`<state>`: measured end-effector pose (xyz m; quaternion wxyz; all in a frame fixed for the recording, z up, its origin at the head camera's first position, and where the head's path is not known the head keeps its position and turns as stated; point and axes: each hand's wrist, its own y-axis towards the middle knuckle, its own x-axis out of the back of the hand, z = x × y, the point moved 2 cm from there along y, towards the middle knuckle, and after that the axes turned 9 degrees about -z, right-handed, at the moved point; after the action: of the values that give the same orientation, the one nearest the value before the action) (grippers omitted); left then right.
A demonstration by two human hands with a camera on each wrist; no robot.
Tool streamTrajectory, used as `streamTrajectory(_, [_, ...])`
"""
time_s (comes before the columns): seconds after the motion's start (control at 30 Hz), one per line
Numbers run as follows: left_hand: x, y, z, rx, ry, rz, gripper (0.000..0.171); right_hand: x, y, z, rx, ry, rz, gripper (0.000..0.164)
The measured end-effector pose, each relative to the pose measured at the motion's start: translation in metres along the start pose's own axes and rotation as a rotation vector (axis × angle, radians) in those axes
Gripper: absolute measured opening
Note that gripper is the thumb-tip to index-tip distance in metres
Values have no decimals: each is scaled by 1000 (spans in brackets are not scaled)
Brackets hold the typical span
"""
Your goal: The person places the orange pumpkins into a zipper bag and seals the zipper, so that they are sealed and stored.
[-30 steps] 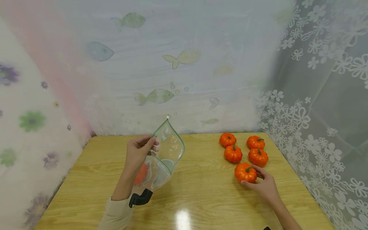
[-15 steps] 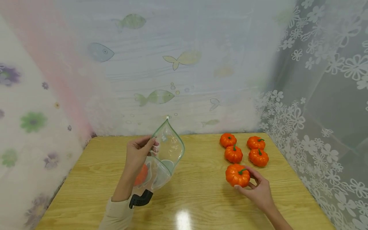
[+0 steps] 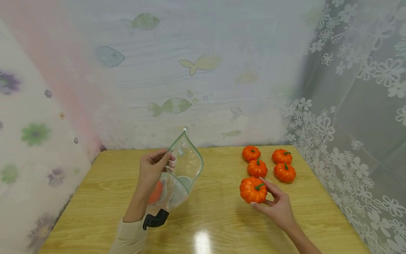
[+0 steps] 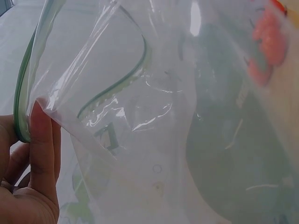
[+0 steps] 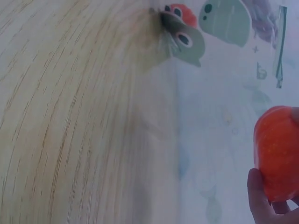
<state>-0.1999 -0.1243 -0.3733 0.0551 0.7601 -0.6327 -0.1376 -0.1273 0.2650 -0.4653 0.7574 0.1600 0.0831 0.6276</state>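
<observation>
In the head view my left hand [image 3: 154, 169] pinches the rim of a clear zip bag [image 3: 187, 155] with green edging. The bag hangs with its mouth spread, and an orange shape shows through its lower left side. Printed grey-green figures on the bag [image 5: 226, 23] appear in the right wrist view. My right hand [image 3: 277, 204] grips a small orange pumpkin [image 3: 252, 190] with a green stem, thumb below and fingers behind it. That pumpkin is above the table, to the right of the bag and apart from it. The left wrist view shows the bag's film [image 4: 159, 116] up close.
Several more orange pumpkins [image 3: 284, 172] stand at the table's back right, behind my right hand. The wooden table [image 3: 219, 211] meets a fish-patterned curtain [image 3: 203, 88] at its back edge. A black wrist mount [image 3: 155, 218] sits at my left sleeve.
My right hand has lifted the pumpkin and carried it leftward, away from the other pumpkins and closer to the bag. The left hand and the bag have stayed almost still.
</observation>
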Motion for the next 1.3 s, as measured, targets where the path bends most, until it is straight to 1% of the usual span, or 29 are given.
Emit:
streamTrajectory(0.1, [0, -1, 0, 2, -3, -2, 16, -5, 1, 0, -13, 8, 9, 79])
streamTrajectory(0.4, [0, -2, 0, -3, -26, 6, 16, -19, 8, -4, -102, 37, 12, 82])
streamTrajectory(0.73, [5, 0, 3, 12, -22, 0, 12, -36, 14, -3, -151, 123, 77, 83])
streamTrajectory(0.8, [6, 0, 4, 13, -20, -1, 12, -40, 14, -3, -147, 149, 94, 82])
streamTrajectory(0.9, [7, 0, 3, 10, -14, -1, 13, -46, 13, -3, -120, 194, 119, 80])
streamTrajectory(1.1, [6, -1, 2, 1, -9, 11, 14, -58, 12, -2, -24, 301, 170, 78])
streamTrajectory(1.3, [6, -3, 2, 6, -4, -2, 13, -74, 17, 7, 47, 353, 205, 76])
